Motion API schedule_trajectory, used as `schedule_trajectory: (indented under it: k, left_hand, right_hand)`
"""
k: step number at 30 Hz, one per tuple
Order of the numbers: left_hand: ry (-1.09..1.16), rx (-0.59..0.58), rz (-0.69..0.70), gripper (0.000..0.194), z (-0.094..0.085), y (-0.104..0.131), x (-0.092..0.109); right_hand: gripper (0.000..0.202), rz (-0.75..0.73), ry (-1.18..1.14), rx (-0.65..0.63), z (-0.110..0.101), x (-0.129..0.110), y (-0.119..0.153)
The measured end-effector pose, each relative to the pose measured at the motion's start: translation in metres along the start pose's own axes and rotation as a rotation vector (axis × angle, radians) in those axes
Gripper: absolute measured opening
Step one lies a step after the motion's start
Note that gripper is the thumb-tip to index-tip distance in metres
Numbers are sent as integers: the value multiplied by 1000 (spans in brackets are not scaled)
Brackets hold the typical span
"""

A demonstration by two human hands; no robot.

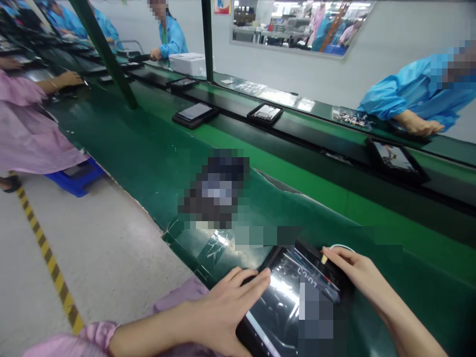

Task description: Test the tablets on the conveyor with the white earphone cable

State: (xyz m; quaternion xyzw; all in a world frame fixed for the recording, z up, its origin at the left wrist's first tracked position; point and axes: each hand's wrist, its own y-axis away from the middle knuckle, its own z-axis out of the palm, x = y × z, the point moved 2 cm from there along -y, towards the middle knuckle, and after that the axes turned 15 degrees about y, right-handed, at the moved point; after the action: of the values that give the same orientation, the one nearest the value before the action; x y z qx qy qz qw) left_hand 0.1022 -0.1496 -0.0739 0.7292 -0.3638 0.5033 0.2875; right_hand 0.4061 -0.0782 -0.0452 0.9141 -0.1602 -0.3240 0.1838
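A tablet-like device [284, 292] with a lit, glossy screen lies in a black tray on the green bench. My left hand [223, 307] rests on its left edge, fingers spread, the fingertips over the screen's corner. At the device's far right edge, my right hand [347, 263] pinches a small yellowish tip [324, 259] with a white cable [342, 246] curving behind the fingers. A dark strip-like part [316, 267] lies along that edge, beside the right fingertips. Part of the screen is blurred out by blocks.
Black trays with devices [195, 113] [266, 114] [396, 157] stand on the line beyond the green bench [122, 129]. People in blue sit across it; a person in pink [33, 119] works at the left. A green post [107, 54] rises at the upper left.
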Motion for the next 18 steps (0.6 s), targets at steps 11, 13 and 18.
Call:
schedule_trajectory:
  k: [11, 13, 18]
  left_hand:
    - [-114, 16, 44, 107, 18, -1, -28]
    - [-124, 21, 60, 106, 22, -5, -34]
    - [-140, -59, -29, 94, 7, 0, -10]
  right_hand:
    - [56, -9, -129, -53, 4, 10, -7]
    - [53, 14, -213, 77, 2, 20, -12]
    - [57, 195, -615, 331, -21, 47, -34]
